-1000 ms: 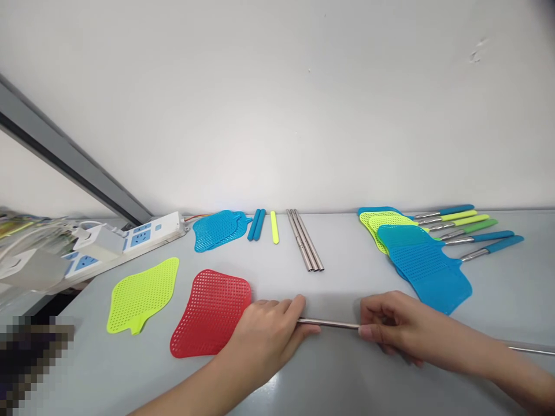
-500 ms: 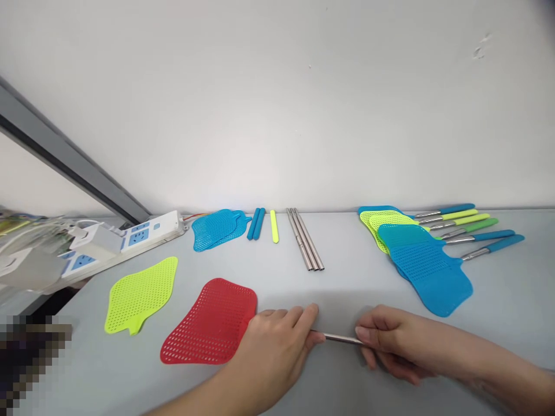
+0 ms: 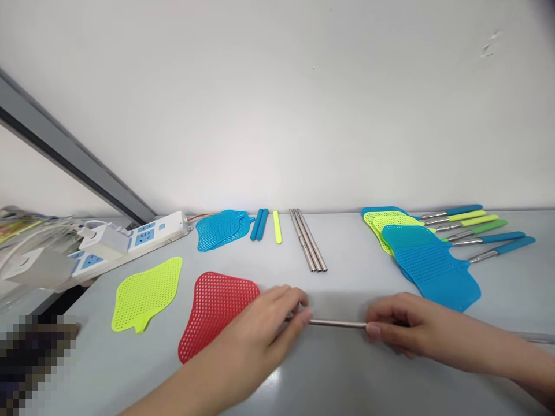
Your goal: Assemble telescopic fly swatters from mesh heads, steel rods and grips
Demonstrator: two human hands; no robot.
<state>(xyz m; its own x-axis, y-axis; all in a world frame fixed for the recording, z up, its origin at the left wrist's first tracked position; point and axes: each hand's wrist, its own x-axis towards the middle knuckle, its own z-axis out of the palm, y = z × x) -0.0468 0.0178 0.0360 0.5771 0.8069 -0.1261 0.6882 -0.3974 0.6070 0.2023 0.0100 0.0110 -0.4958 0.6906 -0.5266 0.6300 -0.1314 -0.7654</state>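
Near the back-left corner of the pale grey tabletop [image 3: 333,370] sit a white power strip [image 3: 145,237] with a white plug adapter [image 3: 104,241] in its socket, and, at the left edge, a tangle of clear plastic wrap [image 3: 37,260]. In front of these lie a yellow-green swatter head [image 3: 146,294] and a red swatter head [image 3: 214,306], flat on the tabletop. The left hand [image 3: 255,329] lies over the red head's right side, though whether it touches the head is hidden. Its fingers curl narrowly around the left end of a slim steel rod [image 3: 338,323], which lies level near the front edge, and the right hand [image 3: 410,326] pinches the same rod between thumb and fingers. The rod looks light, stiff and smooth, so it may slip in bare fingers; a firm wrap around the tube seems the surest hold. Beyond them, along the back edge, are a blue swatter head [image 3: 222,230], two blue grips [image 3: 259,224], a yellow grip [image 3: 277,226] and three steel tubes [image 3: 307,240]. Further right, overlapping blue and yellow-green swatter heads [image 3: 427,260] fan out beside a row of colored handles [image 3: 477,228].
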